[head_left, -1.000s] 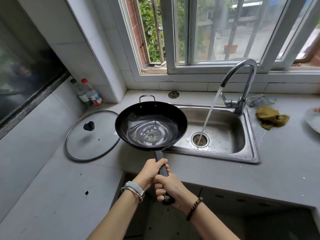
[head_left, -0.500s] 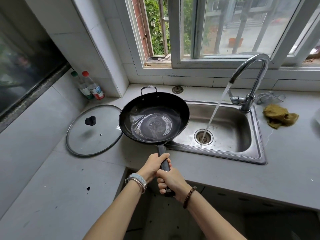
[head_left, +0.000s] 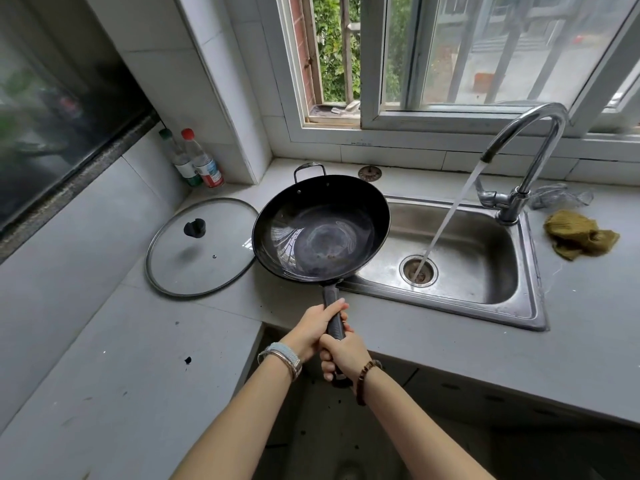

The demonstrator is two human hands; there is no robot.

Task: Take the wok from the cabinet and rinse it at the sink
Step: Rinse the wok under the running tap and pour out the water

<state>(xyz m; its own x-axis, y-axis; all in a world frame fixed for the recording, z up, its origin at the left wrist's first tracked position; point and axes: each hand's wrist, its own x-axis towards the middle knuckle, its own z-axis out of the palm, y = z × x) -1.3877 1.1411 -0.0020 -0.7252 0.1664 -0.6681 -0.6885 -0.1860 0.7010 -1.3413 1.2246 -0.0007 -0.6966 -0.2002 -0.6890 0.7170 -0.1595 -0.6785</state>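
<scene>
Wok (head_left: 320, 230) holding shallow water, both hands gripping handle

bottle labels (head_left: 207, 169) too small to read, no other text

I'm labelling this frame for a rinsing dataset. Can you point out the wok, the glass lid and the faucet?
wok (head_left: 322, 233): head view, on the dark inner bottom of the bowl.
glass lid (head_left: 221, 268): head view, on the clear glass right of its black knob.
faucet (head_left: 540, 117): head view, on top of the curved chrome spout.
</scene>
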